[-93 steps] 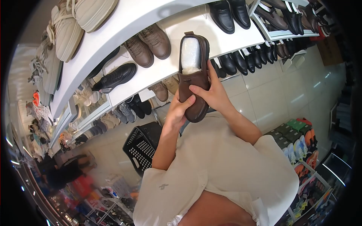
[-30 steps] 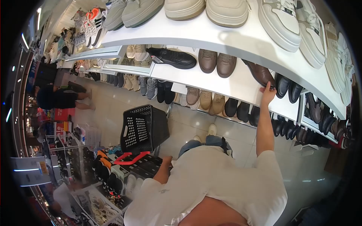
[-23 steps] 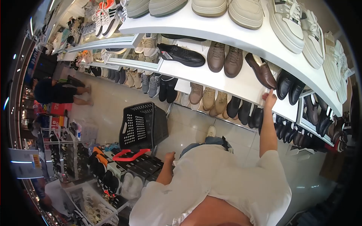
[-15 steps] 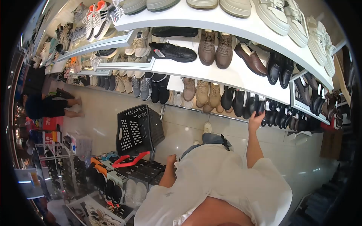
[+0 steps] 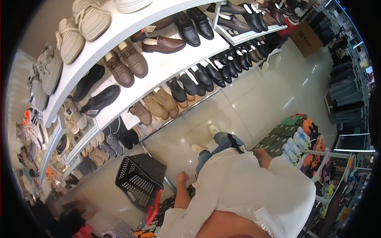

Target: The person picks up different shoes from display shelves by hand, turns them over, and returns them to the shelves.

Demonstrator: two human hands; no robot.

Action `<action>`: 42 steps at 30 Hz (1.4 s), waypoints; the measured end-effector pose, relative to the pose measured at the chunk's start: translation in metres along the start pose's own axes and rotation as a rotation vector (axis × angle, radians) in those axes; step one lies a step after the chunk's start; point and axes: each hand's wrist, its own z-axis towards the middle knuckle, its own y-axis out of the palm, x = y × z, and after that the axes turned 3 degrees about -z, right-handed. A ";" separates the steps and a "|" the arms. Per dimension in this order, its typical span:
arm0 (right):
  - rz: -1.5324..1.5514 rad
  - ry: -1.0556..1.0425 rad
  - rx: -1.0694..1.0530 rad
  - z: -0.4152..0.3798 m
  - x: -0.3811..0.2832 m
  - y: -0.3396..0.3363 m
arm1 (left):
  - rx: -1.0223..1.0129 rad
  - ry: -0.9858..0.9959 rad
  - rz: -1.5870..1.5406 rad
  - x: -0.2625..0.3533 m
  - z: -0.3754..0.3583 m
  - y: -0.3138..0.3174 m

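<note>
My left hand (image 5: 183, 178) hangs at my left side over the floor, its fingers curled in and nothing visible in them. It is just right of a black basket (image 5: 139, 180) with a red handle (image 5: 154, 208), not touching it. At my right side, my right hand (image 5: 259, 153) is low near my hip, beside stacked dark shoe boxes (image 5: 273, 142); its fingers are too unclear to read. In front, black shoes (image 5: 203, 78) and tan shoes (image 5: 160, 102) stand in a row on the low shelf, with brown lace-up shoes (image 5: 126, 65) on the white shelf above.
White curved shelves (image 5: 166, 67) with many shoes cross the upper left. A cardboard box (image 5: 305, 39) stands at the upper right, near racks of dark clothes (image 5: 345, 97). Colourful sports shoes (image 5: 297, 144) lie on the right. Tiled floor (image 5: 254, 93) runs between.
The view has turned to the right. My right hand has left the black shoes on the low shelf and dropped to my side. My left hand remains low beside the basket.
</note>
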 end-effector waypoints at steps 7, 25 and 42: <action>1.259 0.512 0.171 0.035 0.045 -0.021 | -0.062 0.046 0.205 0.041 -0.017 0.065; 1.801 0.597 0.152 0.059 0.269 0.046 | -0.182 0.490 1.334 0.063 -0.060 0.416; 0.728 0.223 0.090 0.158 0.387 -0.056 | -0.362 0.324 1.185 0.173 -0.041 0.722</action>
